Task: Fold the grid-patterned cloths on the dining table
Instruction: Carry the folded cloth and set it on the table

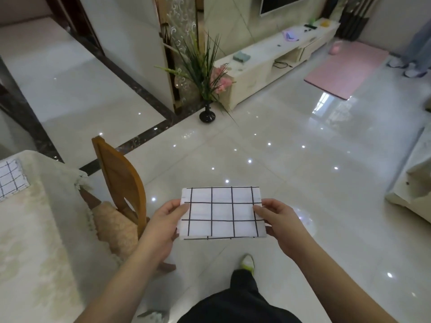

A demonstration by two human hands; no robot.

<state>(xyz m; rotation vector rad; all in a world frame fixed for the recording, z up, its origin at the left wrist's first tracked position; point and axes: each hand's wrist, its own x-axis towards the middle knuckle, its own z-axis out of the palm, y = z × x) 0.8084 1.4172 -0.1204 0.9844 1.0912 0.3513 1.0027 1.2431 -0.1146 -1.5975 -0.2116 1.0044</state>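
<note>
Head view: folded cloth (222,213), white with black grid, held flat in the air above the floor (279,159), well right of the table (35,229). Left hand (163,226) pinches its left edge, thumb on top; right hand (278,222) pinches its right edge likewise. Second cloth (10,180) lies on the table. Chair (121,183) stands beside the table.

i've got the folded cloth (222,212) mid-frame btwn left hand (163,226) & right hand (281,223), above the floor. table (35,229) lower left w/ 2nd cloth (10,180) on it; chair (121,190) just right of table.
</note>
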